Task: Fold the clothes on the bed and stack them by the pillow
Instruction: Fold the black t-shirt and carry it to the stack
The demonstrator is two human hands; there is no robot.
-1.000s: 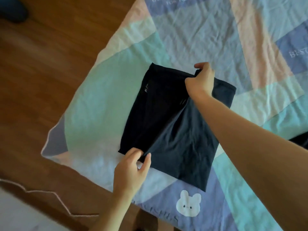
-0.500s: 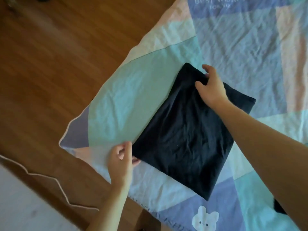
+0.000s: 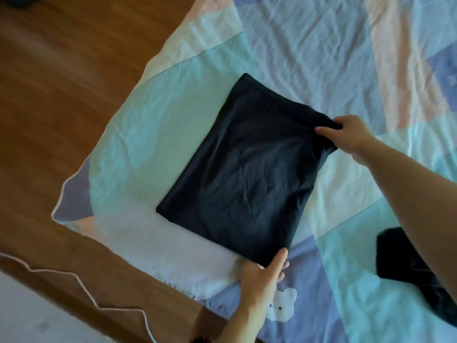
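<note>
Now two hands, left hand (image 3: 262, 276) and right hand (image 3: 346, 137), each pinch one folded garment (image 3: 242, 169).

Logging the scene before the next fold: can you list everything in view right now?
folded garment: one, dark navy, flat on the bedspread near its corner
second garment: one, black, unfolded at right, partly behind the forearm
bedspread: one, pastel patchwork with a white bunny print
floor: brown wood, at left
cord: one, white, lower left
left hand: grips the folded garment's near corner
right hand: pinches its far right corner
</note>
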